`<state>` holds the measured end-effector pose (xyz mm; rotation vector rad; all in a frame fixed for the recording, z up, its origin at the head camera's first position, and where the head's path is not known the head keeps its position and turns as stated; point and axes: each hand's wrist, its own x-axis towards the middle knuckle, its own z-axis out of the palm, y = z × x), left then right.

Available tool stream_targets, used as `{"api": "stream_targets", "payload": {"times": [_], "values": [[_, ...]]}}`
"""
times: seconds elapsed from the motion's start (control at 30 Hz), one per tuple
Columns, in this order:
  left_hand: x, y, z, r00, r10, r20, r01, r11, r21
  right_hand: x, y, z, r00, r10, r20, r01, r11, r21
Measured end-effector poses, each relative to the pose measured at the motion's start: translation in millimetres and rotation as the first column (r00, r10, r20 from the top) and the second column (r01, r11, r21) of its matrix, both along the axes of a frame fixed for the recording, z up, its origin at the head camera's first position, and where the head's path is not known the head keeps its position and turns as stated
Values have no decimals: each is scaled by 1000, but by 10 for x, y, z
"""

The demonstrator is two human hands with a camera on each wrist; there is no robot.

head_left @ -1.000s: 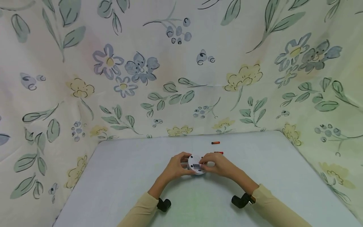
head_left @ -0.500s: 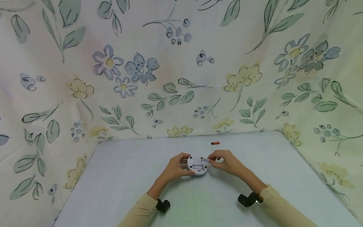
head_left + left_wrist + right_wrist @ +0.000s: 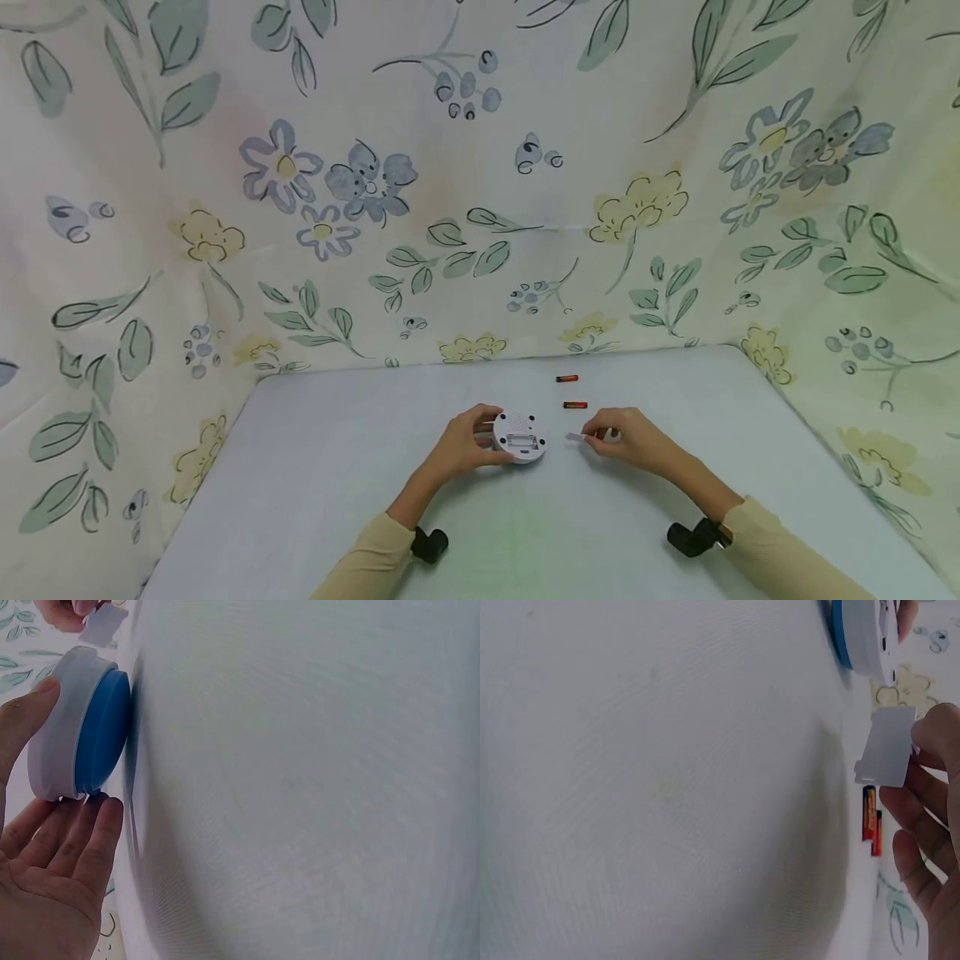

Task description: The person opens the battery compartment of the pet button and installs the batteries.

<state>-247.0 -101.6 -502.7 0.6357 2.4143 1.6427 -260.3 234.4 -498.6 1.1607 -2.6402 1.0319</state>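
My left hand (image 3: 468, 437) grips a round white device (image 3: 519, 436) by its left side, thumb in front and fingers behind. Its underside faces up, with small dark feet and an uncovered battery compartment. In the left wrist view the device's other face is a blue dome (image 3: 105, 733), turned toward the table. To the right, my right hand (image 3: 630, 437) pinches a thin white battery cover (image 3: 889, 746) between thumb and fingers, apart from the device. Two red-and-black batteries (image 3: 575, 405) lie behind the cover on the tabletop.
A white cloth covers the table (image 3: 337, 467), whose far edge meets a floral curtain (image 3: 450, 275). The farther battery (image 3: 567, 378) lies near that back edge. Each wrist wears a black camera (image 3: 429, 546).
My right hand has lifted the battery cover off the device and carried it to the right, baring the compartment. The left hand keeps its hold. The nearer battery shows fully again.
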Motion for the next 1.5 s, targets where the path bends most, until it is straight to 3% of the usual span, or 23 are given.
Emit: {"api": "stream_targets", "payload": {"times": [0.47,0.6,0.77,1.03,1.3,1.5], "values": [[8,-33,10,1000,6,15,-6,1000,1,35,27,-38,990,87,115,-88,996,9],[8,-37,12,1000,-3,10,3,1000,6,-4,81,-61,989,78,128,-76,997,-22],[-5,-34,1,1000,-17,9,17,1000,8,-176,207,-90,989,-43,138,53,997,-63],[-25,-32,-9,1000,-5,20,6,1000,-5,-624,261,-23,945,-235,228,253,966,-52],[-29,-29,-29,1000,-5,29,6,1000,-20,-984,100,-105,924,-293,246,297,955,21],[-7,-29,-23,999,-11,32,11,1000,-7,-1076,-26,-135,910,-332,249,326,943,63]]}}
